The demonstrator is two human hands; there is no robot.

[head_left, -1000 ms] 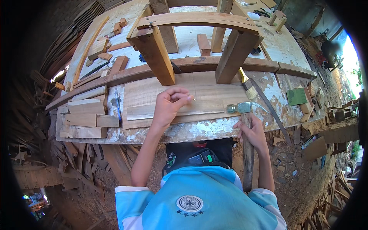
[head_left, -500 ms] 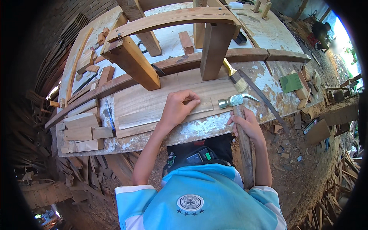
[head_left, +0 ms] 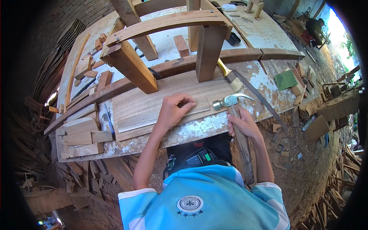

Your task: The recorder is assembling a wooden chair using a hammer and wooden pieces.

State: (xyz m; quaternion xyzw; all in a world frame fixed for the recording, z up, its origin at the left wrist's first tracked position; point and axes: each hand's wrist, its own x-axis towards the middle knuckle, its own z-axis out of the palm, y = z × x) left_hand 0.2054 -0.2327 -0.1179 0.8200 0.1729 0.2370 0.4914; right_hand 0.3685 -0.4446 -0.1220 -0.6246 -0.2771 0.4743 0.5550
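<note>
While hammer (head_left: 243, 149) stays held — left hand (head_left: 173, 111) has neared plank end (head_left: 204, 106).

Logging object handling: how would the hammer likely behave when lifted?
The hammer probably feels head-heavy, given its metal head on a wooden handle. That thick handle is likely stiff. The curved claw might make it rock if laid down.

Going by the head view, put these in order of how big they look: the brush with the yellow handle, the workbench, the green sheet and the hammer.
Largest to smallest:
1. Workbench
2. Hammer
3. Brush and green sheet, unranked: one is longer, the other broader, so overall they look about alike.
</note>
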